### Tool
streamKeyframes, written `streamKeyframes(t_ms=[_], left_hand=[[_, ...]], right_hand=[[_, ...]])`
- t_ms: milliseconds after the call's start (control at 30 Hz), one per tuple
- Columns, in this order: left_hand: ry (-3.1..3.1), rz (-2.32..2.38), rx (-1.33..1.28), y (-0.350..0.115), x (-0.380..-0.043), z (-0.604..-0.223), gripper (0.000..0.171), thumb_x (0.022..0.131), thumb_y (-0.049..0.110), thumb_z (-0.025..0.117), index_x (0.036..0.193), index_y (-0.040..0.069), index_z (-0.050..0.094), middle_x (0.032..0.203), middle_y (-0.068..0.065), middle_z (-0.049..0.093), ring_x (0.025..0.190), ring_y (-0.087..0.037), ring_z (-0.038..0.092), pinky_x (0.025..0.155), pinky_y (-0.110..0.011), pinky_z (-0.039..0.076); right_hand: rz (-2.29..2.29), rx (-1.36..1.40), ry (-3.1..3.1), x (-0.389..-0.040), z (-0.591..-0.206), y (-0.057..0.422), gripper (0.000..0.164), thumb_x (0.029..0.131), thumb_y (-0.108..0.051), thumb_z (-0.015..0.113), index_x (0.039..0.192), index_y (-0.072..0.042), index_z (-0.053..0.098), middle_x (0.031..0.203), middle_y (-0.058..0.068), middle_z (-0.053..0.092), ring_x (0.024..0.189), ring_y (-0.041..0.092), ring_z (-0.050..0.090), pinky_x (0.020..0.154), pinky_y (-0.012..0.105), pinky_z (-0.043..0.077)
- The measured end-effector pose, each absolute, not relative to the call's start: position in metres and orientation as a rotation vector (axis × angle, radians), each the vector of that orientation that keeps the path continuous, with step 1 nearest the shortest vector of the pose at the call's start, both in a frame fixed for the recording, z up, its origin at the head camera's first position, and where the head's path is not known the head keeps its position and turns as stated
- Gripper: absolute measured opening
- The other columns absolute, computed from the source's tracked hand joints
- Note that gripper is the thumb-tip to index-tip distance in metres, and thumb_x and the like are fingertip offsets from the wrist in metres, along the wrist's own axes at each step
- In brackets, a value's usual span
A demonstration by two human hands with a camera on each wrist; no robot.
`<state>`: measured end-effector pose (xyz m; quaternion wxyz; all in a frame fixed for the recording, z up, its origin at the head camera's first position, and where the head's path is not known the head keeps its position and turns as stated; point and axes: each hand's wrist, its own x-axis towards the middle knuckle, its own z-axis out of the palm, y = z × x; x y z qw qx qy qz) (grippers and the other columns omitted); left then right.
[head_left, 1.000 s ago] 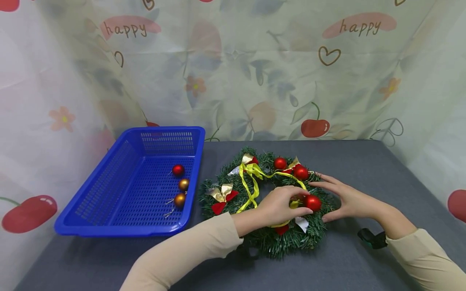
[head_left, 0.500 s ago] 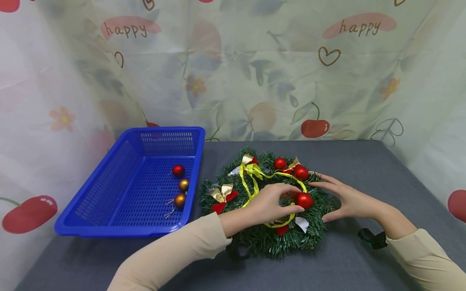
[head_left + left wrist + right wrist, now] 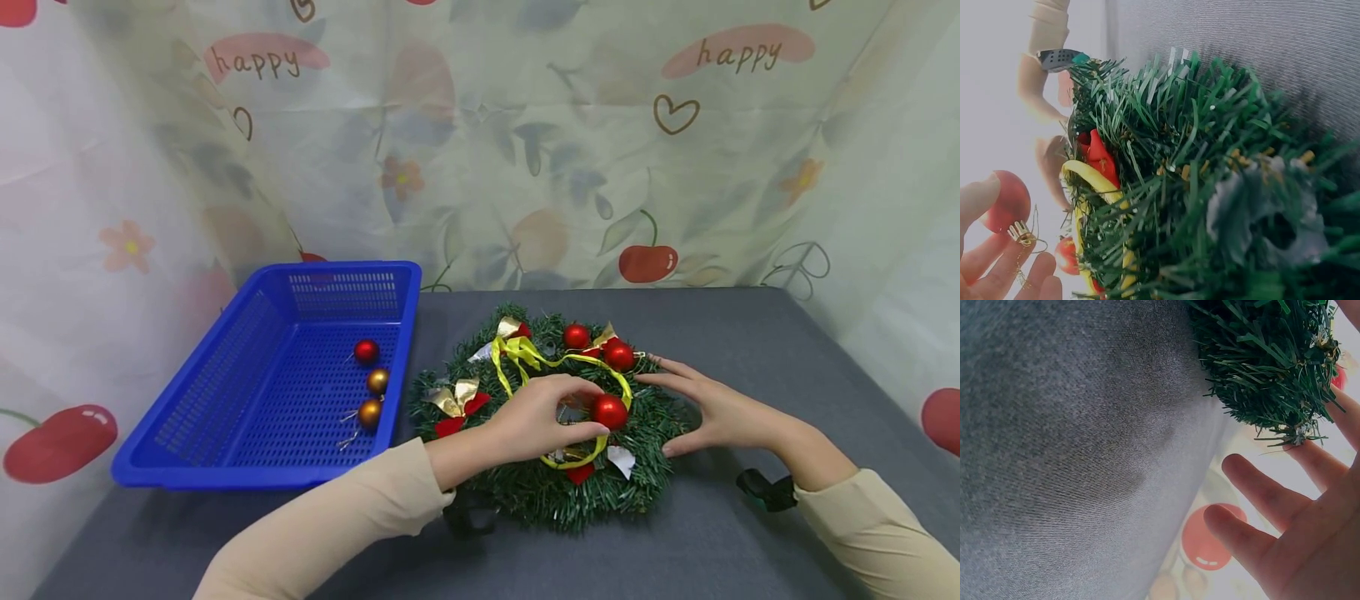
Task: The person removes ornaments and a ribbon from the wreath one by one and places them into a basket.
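Note:
My left hand [image 3: 542,419] pinches a red Christmas ball [image 3: 610,412] between thumb and fingers, over the middle of a green wreath [image 3: 577,500]. In the left wrist view the red ball [image 3: 1009,201] shows a gold cap and a thin gold loop of string. My right hand [image 3: 723,410] is at the wreath's right side, its fingers spread and fairly straight, some touching the greenery. The wreath carries a yellow ribbon [image 3: 525,350], red and gold bows [image 3: 461,400] and two red balls, one at the top [image 3: 576,337] and one at the upper right [image 3: 618,356].
Left of the wreath stands a blue plastic basket [image 3: 255,477]. Inside it lie a red ball [image 3: 366,352] and two gold balls, one above [image 3: 378,381] the other [image 3: 369,414]. Everything sits on a grey cloth-covered table [image 3: 720,333], with a printed curtain [image 3: 480,167] behind.
My left hand has drawn the red ball leftward, from the wreath's right side toward its middle. The right hand has stayed in place.

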<state>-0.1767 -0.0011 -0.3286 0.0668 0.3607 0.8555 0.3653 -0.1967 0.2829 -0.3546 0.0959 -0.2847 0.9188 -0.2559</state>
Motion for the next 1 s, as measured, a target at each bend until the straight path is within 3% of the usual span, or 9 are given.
streamKeyframes(t_ms=[400, 1000], left_hand=[[2.584, 1.096, 1.083, -0.018, -0.174, -0.321, 0.043, 0.088, 0.031, 0.064, 0.127, 0.014, 0.056, 0.12, -0.002, 0.062, 0.107, -0.015, 0.059, 0.095, -0.022, 0.045], [2.652, 1.189, 1.067, -0.042, -0.169, -0.306, 0.039, 0.085, 0.029, 0.068, 0.12, 0.012, 0.062, 0.11, -0.001, 0.067, 0.098, -0.013, 0.062, 0.089, -0.036, 0.05]], right_hand=[[-0.746, -0.835, 2.727, -0.197, -0.354, 0.283, 0.086, 0.071, -0.048, 0.076, 0.141, -0.017, 0.039, 0.151, 0.027, 0.016, 0.133, 0.051, 0.024, 0.093, 0.068, 0.034], [-0.745, -0.832, 2.724, -0.197, -0.354, 0.283, 0.086, 0.07, -0.049, 0.076, 0.142, -0.018, 0.039, 0.152, 0.026, 0.015, 0.133, 0.051, 0.024, 0.093, 0.067, 0.035]])
